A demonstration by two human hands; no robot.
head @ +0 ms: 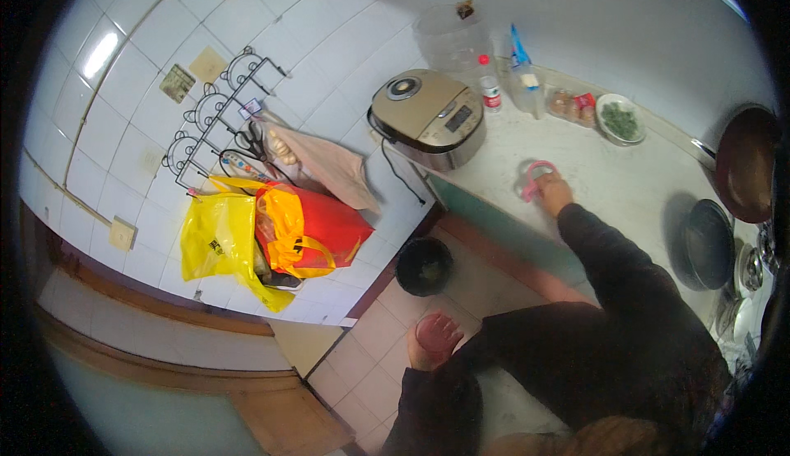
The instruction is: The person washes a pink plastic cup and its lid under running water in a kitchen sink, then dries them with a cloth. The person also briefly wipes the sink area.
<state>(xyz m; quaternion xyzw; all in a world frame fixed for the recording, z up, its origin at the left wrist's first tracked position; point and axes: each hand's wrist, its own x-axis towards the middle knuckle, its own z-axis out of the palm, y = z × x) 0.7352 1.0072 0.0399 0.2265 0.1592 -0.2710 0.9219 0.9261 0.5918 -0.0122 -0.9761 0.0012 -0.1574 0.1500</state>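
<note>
Over the tiled floor, my left hand (426, 351) holds a round, see-through reddish container (436, 332), seen from above; its exact kind is unclear. At the front part of the white countertop (494, 175), my right hand (553, 193) has its fingers on a pink ring-shaped plastic piece (529, 192). That piece lies at or just above the counter surface, partly hidden by the fingers. A beige and silver rice cooker (426, 113) stands beyond and to the left of the right hand.
Behind stand a red-capped bottle (490, 95), packed eggs (573, 108) and a bowl of greens (619, 121). A frying pan (710, 244) is at right. Bags (216, 234) hang from a wall rack (216, 119). A black bin (424, 266) stands on the floor.
</note>
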